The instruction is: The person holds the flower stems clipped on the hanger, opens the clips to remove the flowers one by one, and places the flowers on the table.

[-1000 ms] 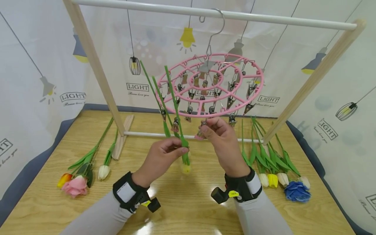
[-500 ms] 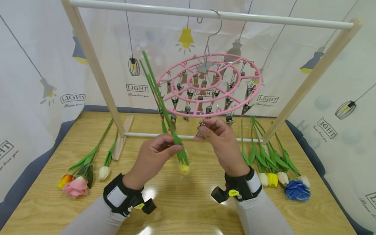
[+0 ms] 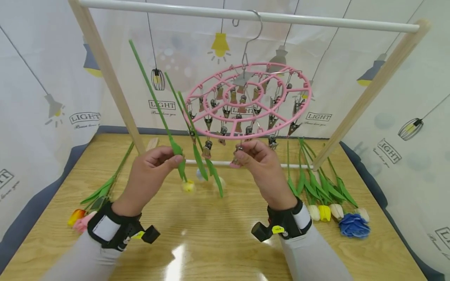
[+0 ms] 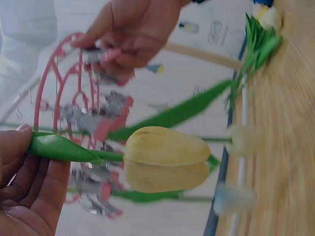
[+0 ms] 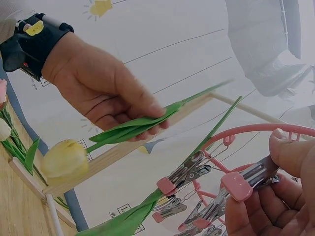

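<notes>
My left hand point(image 3: 149, 171) pinches a yellow artificial tulip point(image 3: 188, 186) by its leafy stem. Its flower points down and the stem slants up to the left. My right hand point(image 3: 267, 169) pinches a metal clip with pink tips point(image 5: 238, 186), below the front rim of a round pink clip hanger point(image 3: 228, 136). In the right wrist view that clip has no stem between its tips. Two more tulips hang flower-down from the hanger's left side, a pale blue one point(image 4: 235, 199) and a pale cream one point(image 4: 246, 141). Several other clips dangle from the rings.
The hanger hooks over the white top bar point(image 3: 334, 21) of a wooden-sided rack. Several tulips and a blue rose point(image 3: 354, 225) lie at the table's right. An orange tulip point(image 3: 76, 217) and a pink rose, partly behind my left wrist, lie at the left.
My left hand has moved left with the yellow tulip, away from the two hanging stems and the hanger. The right hand stays on its clip.
</notes>
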Available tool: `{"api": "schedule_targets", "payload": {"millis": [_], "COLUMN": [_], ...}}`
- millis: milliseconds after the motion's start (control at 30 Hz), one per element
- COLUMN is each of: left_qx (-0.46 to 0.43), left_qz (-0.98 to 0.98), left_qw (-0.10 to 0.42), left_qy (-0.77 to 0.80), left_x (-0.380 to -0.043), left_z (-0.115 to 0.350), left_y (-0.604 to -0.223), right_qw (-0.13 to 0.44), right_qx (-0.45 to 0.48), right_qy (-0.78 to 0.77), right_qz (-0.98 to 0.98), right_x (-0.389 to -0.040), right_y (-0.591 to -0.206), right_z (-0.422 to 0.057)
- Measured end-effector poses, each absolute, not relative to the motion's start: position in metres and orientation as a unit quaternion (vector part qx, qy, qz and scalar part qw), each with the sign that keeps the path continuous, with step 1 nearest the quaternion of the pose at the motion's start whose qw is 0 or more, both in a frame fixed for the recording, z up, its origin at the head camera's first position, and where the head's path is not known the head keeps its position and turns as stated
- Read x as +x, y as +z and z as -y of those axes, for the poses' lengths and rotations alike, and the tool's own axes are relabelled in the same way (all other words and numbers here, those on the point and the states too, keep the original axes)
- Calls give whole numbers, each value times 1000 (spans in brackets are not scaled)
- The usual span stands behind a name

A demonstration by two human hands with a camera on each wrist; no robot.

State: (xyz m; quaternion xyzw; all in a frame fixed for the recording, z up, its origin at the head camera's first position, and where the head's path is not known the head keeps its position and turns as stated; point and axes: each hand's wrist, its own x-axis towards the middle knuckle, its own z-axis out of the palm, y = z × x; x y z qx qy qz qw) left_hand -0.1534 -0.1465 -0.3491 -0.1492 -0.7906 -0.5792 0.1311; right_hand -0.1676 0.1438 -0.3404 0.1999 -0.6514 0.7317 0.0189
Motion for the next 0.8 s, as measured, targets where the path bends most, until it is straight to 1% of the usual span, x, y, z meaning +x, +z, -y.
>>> {"api": "schedule_targets", "payload": {"millis": [133,333,667,800], "left_qx": [-104,-70,-15,-2], "left_qz": [823,851,895,911], "left_qw": [104,63,-2,-10], "left_qy": [-549,-517,-445,-413], "left_x": [-161,-172,-195,-205], "left_z": [170,200,226,234], "left_y": [-357,-371,-385,-397], "right_qw": [13,9,15,16], "right_qx": [200,204,206,210], "right_qy": [731,726,726,726], "right_qz": [653,656,657,655], "right_x": [-168,-169,-168,-168], "right_y": [-341,-341,-341,-341], "right_z": [-143,-142,-143,-143]}}
